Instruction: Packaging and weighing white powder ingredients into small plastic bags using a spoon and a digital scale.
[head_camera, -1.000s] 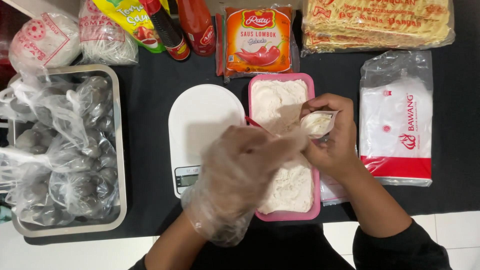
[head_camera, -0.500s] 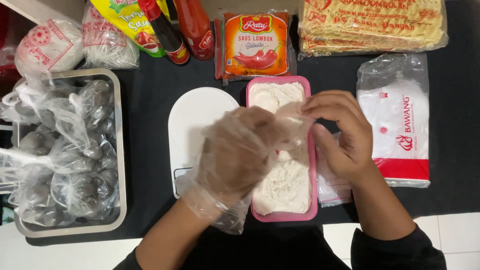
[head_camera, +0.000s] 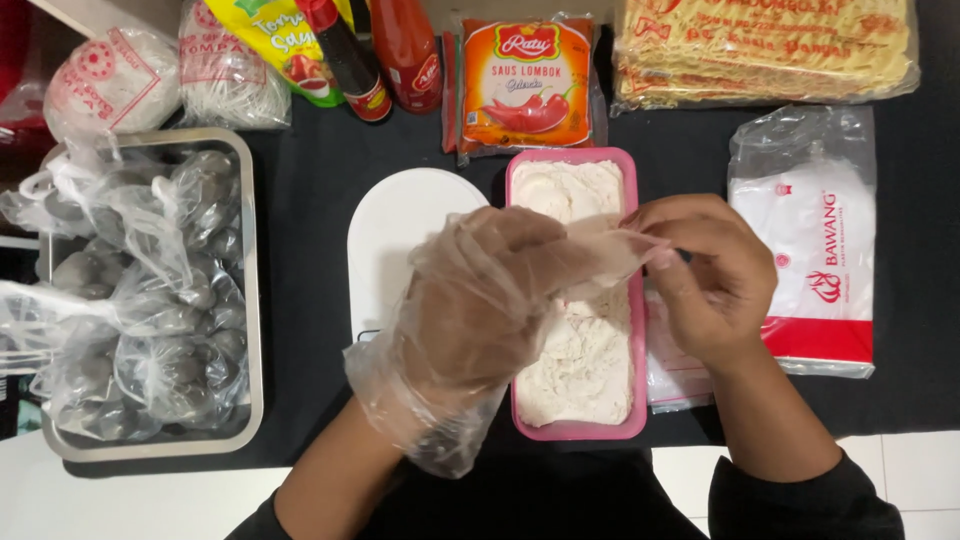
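Small pouch seen a second ago in right hand (head_camera: 712, 280) no longer visible; filling apparently finished. Gloved left hand (head_camera: 480, 300) now pinched by right fingertips, above pink flour tray (head_camera: 634, 400) on tabletop (head_camera: 310, 190).

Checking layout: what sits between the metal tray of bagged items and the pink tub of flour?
Head view: the white kitchen scale on the black cloth, between metal tray and pink tub; the gloved left hand overlaps it.

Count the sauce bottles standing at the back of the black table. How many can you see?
2. A dark bottle with a red label leans beside a red bottle, both at the back, left of the orange sauce pouch. Their tops are cut off; more could lie out of view.
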